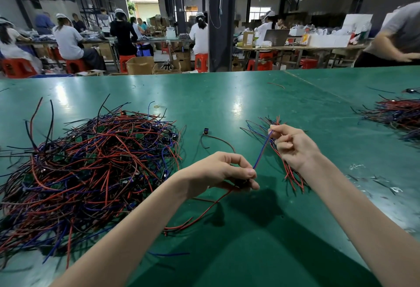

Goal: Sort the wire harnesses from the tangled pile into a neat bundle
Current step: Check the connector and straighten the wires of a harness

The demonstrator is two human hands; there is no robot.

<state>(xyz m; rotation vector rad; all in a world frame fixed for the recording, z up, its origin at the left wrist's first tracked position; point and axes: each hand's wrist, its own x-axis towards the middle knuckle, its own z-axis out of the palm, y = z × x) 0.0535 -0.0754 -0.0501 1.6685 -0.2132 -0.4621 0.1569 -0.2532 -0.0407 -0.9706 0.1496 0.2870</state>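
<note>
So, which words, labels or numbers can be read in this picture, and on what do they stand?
No text here can be read.
Cardboard box on the far table: its pale label is too blurred to read.
Small green boards in the tangled pile: any markings are too small to read.

Two bare hands are stretching a blue wire (262,152) taut above a green table (227,96).

The left hand (225,171) is pinching the wire's lower end, with red leads (204,214) trailing onto the table; the right hand (293,146) is pinching the upper end while gripping a small bundle (293,177) of red and blue wires. The tangled pile (91,161) is lying to the left, and a single harness (205,131) is sitting between pile and hands.
</note>
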